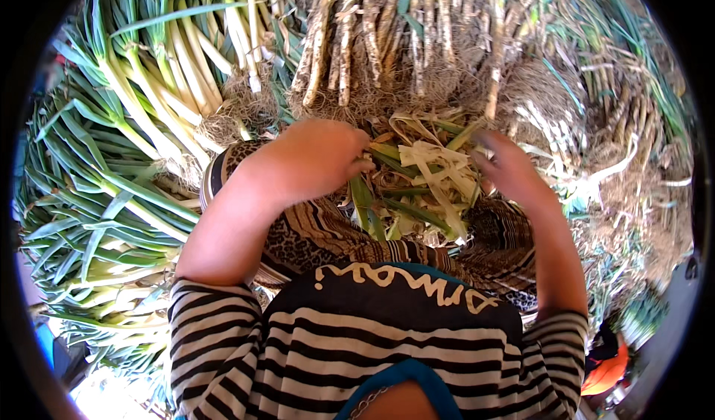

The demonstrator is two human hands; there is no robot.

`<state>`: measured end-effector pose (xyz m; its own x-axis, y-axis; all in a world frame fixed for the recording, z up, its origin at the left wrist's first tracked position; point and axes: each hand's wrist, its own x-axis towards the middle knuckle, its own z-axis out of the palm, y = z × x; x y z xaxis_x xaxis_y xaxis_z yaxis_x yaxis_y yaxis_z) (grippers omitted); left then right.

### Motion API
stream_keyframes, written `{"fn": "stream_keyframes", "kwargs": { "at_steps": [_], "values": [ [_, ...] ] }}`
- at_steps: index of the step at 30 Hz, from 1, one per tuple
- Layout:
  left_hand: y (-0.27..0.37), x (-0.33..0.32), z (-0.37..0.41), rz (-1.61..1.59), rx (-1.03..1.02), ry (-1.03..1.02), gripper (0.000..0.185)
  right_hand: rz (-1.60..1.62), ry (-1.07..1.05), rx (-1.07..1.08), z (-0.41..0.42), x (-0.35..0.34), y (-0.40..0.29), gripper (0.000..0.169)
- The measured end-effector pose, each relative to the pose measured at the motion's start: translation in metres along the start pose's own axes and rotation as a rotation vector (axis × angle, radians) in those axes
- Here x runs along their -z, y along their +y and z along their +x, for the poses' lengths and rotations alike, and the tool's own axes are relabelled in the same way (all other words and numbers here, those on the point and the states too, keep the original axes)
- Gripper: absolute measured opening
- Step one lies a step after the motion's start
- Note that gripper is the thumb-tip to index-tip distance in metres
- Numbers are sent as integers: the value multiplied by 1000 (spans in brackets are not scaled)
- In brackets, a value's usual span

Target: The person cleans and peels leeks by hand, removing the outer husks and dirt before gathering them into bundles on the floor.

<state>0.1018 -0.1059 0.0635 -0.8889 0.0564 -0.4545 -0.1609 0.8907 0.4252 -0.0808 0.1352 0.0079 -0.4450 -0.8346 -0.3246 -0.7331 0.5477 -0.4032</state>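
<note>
My left hand (pixel 321 154) is bent over the left side of a heap of peeled onion leaves and skins (pixel 433 168) in my lap. Its fingers curl towards the heap, and whether they grip a leaf is hidden. On the heap's right side is my right hand (pixel 505 163), blurred, with fingers apart and nothing seen in them. Just beyond the hands lie unpeeled long green onions (pixel 346 46), soil-stained, their roots towards me. One onion stalk (pixel 495 68) points down close to my right fingertips.
Cleaned long green onions (pixel 162 96) with white stems are piled along my left side. More unpeeled onions (pixel 625 107) and dry roots lie to the right, beside soil-strewn ground (pixel 642 219). An orange item (pixel 608 372) shows behind my right arm.
</note>
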Motion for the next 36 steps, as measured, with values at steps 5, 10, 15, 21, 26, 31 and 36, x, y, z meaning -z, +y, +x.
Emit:
{"fn": "stream_keyframes", "kwargs": {
  "at_steps": [5, 10, 15, 21, 26, 31, 36],
  "values": [
    [-16, 3, -23, -77, -170, 155, 23, -237, 54, 422, 156, -87, -61, 33],
    [-39, 29, -34, -259, -257, 153, 27, -522, 48, 509, 275, -138, -98, 28],
    [-133, 23, 20, -621, -156, 221, 34, -845, -320, 407, 311, -106, -112, 27],
    [-182, -64, 154, -79, 460, 424, 78, -1014, -425, 342, 291, -75, -63, 16],
    [-207, -95, 188, -175, 533, 505, 88, -889, -235, 315, 254, -28, 8, 15],
    [-273, -67, 168, -398, 732, 463, 86, -898, -118, 362, 248, -4, 36, 26],
    [-379, -42, 135, -186, 613, 1438, 31, -815, -44, 447, 247, 19, 60, 36]
  ]
}}
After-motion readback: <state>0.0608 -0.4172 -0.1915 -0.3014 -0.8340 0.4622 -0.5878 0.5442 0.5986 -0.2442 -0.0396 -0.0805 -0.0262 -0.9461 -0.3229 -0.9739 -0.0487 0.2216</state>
